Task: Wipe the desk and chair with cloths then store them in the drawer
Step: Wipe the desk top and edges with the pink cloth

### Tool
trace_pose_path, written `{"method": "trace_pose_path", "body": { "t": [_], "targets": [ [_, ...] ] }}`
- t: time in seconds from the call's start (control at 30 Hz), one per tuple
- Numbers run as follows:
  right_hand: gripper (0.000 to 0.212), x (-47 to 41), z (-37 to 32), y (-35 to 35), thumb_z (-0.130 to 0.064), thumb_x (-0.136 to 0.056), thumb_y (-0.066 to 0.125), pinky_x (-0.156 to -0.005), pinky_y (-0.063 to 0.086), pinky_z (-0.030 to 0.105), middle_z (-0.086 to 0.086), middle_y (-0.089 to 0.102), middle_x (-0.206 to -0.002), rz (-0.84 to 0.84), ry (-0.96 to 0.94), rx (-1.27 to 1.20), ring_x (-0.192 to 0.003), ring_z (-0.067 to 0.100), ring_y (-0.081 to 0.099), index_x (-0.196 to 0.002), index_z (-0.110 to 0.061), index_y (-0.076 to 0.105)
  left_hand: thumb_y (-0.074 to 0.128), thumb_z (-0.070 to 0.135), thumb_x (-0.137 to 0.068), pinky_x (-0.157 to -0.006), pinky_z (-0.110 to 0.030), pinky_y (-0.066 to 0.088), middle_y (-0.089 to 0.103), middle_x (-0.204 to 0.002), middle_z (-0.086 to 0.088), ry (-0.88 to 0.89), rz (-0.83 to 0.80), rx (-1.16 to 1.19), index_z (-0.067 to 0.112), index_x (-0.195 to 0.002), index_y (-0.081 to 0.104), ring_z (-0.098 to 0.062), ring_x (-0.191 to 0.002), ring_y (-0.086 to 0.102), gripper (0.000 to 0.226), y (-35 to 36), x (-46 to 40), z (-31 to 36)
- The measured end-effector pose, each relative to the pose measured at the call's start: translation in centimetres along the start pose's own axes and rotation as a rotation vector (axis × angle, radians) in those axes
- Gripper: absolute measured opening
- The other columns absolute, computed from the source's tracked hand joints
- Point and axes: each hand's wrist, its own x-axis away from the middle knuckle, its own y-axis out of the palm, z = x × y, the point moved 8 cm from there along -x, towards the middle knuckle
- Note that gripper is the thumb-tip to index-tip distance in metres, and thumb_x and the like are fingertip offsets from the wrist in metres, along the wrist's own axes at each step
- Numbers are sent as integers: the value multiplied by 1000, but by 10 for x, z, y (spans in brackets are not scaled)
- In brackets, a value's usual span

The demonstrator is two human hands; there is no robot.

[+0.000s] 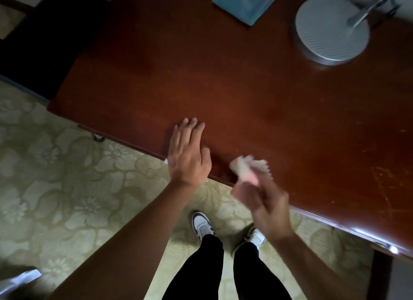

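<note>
The reddish-brown wooden desk [234, 92] fills the upper right of the head view. My left hand [188, 152] lies flat with straight fingers on the desk's near edge. My right hand [266, 201], blurred by motion, grips a bunched pink-white cloth [248, 169] at the desk's front edge. A folded blue cloth [244, 3] lies at the far side of the desk. No chair or drawer shows clearly.
A round silver lamp base [330, 29] with a metal arm stands at the desk's far right. A dark piece of furniture [40, 36] sits left of the desk. Patterned beige carpet [67, 188] covers the floor, where my shoes [202, 225] stand.
</note>
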Motion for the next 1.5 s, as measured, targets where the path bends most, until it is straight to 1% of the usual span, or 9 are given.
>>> {"method": "trace_pose_path", "body": {
  "t": [0.17, 0.3, 0.4, 0.57, 0.83, 0.93, 1.17, 1.37, 1.5],
  "targets": [
    [18, -55, 5, -55, -33, -95, 53, -58, 38, 21, -25, 57, -77, 345, 29, 71, -67, -6, 46, -109, -24, 60, 45, 15, -82, -122, -43, 21, 55, -141, -11, -37, -24, 51, 7, -129, 60, -29, -140, 40, 50, -1, -1, -1],
    [43, -35, 7, 2, -19, -97, 48, -93, 48, 54, -1, 62, -126, 136, -23, 147, -116, 24, 57, -139, -13, 48, 50, 11, -83, -123, -39, 18, 55, -141, -10, -72, -49, 106, 6, -127, 61, -27, -140, 40, 45, -3, -1, -3],
    [52, 12, -4, 52, -10, -97, 42, -112, 36, 52, -1, 44, -150, 23, -124, 261, -142, 22, 36, -147, -24, 36, 49, 12, -85, -121, -36, 21, 55, -139, -8, -146, -49, 199, 8, -124, 60, -25, -138, 41, 41, -5, -5, -6],
    [40, -52, -16, 46, -13, -98, 45, -105, 41, 52, 9, 55, -138, 167, -52, 303, -130, 29, 48, -138, -11, 49, 50, 12, -78, -108, -40, 39, 56, -130, -11, -200, 49, 267, 8, -119, 60, -28, -123, 48, 43, -23, -18, -25],
    [28, -230, -53, 73, -18, -101, 44, -78, 39, 24, 11, 66, -108, 84, -248, 507, -98, 26, 61, -121, -4, 58, 52, 16, -90, -121, -43, 18, 42, -148, -8, -327, 56, 144, 9, -134, 49, -22, -145, 27, 44, -39, -31, -94],
    [28, -254, -67, 108, -19, -100, 45, -75, 42, 31, 13, 68, -105, 51, -283, 488, -95, 30, 63, -120, -5, 58, 47, 20, -89, -123, -40, 16, 43, -149, -2, -377, 74, 273, 13, -137, 46, -15, -145, 25, 49, -43, -30, -99],
    [35, -158, -88, 209, -22, -95, 47, -59, 48, 15, -5, 72, -88, -366, -396, 329, -63, 0, 62, -128, -20, 59, 39, 38, -91, -120, -53, 20, 40, -149, -18, -404, 92, 179, 5, -134, 47, -35, -143, 29, 54, -54, -27, -118],
    [37, -224, -80, 166, -21, -101, 48, -96, 45, 30, 11, 64, -125, -100, -276, 345, -114, 24, 60, -135, -8, 53, 45, 47, -93, -121, -45, 12, 21, -160, -21, -345, -39, -132, 11, -151, 31, -35, -150, 12, 70, -55, -24, -134],
    [31, -275, -91, 186, -22, -100, 43, -75, 40, 23, 7, 67, -108, -102, -255, 456, -99, 22, 62, -124, -9, 59, 52, 33, -93, -118, -41, 22, 29, -157, -15, -372, -61, -10, 10, -146, 38, -30, -148, 20, 60, -69, -23, -146]
  ]
}}
